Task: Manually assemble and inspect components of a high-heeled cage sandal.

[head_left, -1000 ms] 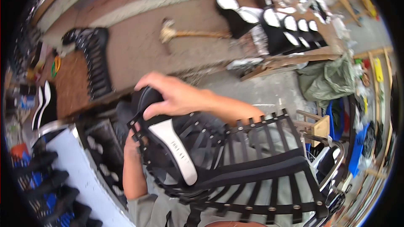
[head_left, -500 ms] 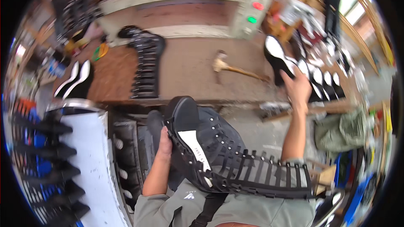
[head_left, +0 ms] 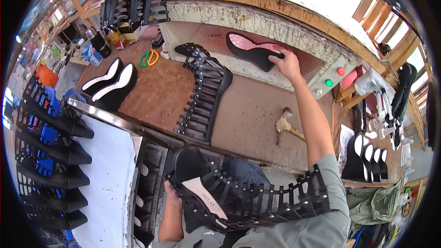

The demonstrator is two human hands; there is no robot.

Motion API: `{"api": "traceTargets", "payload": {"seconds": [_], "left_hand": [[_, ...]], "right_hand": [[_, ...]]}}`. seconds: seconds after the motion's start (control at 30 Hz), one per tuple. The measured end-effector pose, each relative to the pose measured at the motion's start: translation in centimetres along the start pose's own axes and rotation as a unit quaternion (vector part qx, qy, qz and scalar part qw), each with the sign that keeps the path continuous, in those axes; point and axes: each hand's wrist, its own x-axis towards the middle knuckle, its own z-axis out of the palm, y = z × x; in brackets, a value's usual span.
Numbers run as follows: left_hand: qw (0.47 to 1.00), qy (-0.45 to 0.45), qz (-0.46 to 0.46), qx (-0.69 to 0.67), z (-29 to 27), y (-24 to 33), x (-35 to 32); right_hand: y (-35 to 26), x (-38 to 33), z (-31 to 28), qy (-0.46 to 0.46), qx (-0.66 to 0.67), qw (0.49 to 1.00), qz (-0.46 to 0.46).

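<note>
My right hand (head_left: 288, 65) reaches forward with its fingers closed on one end of a black wedge sole (head_left: 252, 56). The sole's inner face looks pink, and it is held at the opening of a worn white wooden housing (head_left: 280, 5). My left hand (head_left: 172, 196) grips the foot end of a black strappy boot (head_left: 202, 188), whose studded, ladder-like shaft stretches right across my lap; most of those fingers are hidden behind it. A pale insole patch shows on this boot. Another strappy boot (head_left: 202, 96) lies on the bench between my hands and the housing.
A hammer (head_left: 285, 126) lies beneath my right forearm. Several wedge soles (head_left: 356, 156) stand at the right, and two more (head_left: 115, 85) at the left near scissors (head_left: 149, 58). Several boots hang over a white-topped stand (head_left: 108, 174). Red and green buttons (head_left: 340, 71) sit on the housing.
My right hand has carried the wedge sole from the bench's right side, forward and left to the housing's opening. The view has turned. My left hand still holds the boot.
</note>
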Motion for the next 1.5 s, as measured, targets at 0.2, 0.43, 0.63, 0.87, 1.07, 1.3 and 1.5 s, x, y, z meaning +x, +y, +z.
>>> {"api": "traceTargets", "payload": {"seconds": [0.2,0.43,0.63,0.87,1.07,1.3,1.5], "left_hand": [[0.998,0.026,0.054,0.007,-1.9,1.3,3.1],[0.997,0.057,0.021,0.038,-3.6,0.0,-0.7],[0.997,0.012,0.026,0.067,3.2,-0.2,-4.3],[0.986,-0.146,-0.056,0.064,11.6,-0.6,-9.5],[0.981,-0.152,-0.051,0.105,14.9,0.6,-14.0],[0.972,-0.187,-0.066,0.129,16.5,1.5,-15.3],[0.966,-0.214,-0.062,0.13,18.2,2.3,-16.4]], "right_hand": [[3.6,7.0,2.1,-0.006,0.012,1.0,-0.023],[2.4,-5.6,-2.6,-0.066,-0.076,0.988,-0.119],[3.7,-20.5,-6.2,-0.189,-0.314,0.923,-0.116],[6.1,-21.4,1.2,-0.129,-0.421,0.875,-0.2],[3.6,-21.5,-0.8,-0.1,0.232,0.966,0.049],[-13.9,-32.7,-3.4,-0.165,0.605,0.777,-0.056],[-15.3,-34.9,-4.9,-0.284,0.571,0.765,-0.089]]}}
